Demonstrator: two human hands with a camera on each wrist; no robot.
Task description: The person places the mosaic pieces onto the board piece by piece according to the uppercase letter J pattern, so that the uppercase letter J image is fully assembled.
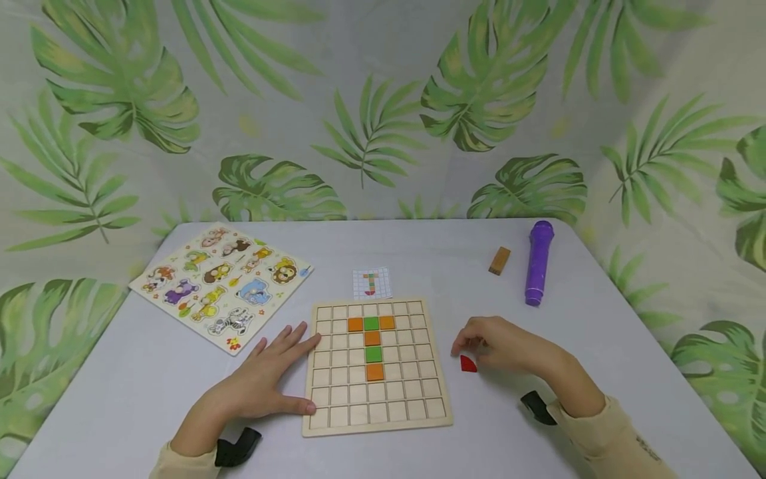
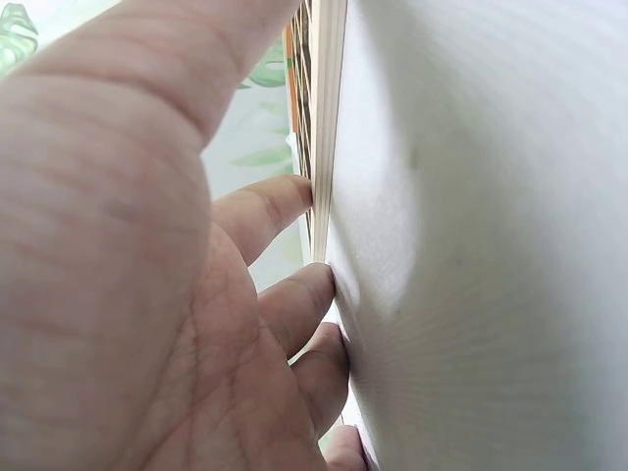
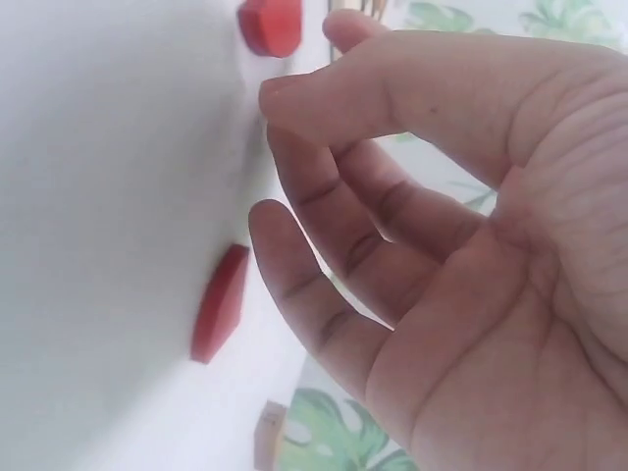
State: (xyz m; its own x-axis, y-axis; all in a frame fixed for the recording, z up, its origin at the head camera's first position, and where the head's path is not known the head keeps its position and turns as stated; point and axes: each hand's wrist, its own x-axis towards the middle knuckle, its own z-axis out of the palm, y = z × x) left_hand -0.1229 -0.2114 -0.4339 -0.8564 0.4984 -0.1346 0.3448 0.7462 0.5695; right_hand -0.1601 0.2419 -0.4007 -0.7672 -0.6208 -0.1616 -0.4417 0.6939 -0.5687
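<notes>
My left hand (image 1: 260, 379) has its fingers spread along the left edge of the square wooden grid board (image 1: 407, 402); thumb and fingertips touch that edge. Orange and green square tiles (image 1: 374, 354) form a T in the grid. My right hand (image 1: 503, 346) hovers low, right of the board, fingers loosely bent, nothing visible in its grasp. Just beside its fingertips lies a red quarter-circle tile (image 1: 469, 364). In the right wrist view, this red tile (image 3: 271, 26) is near the thumb, and a second red piece (image 3: 221, 304) lies past the fingers, hidden by the hand in the head view.
Behind the board lies a small pattern card (image 1: 371, 283). An animal puzzle board (image 1: 221, 286) is at the left. Toward the back right are a brown wooden block (image 1: 499, 261) and a purple microphone-shaped object (image 1: 538, 263). A leaf-print cloth (image 1: 383, 120) hangs behind the table.
</notes>
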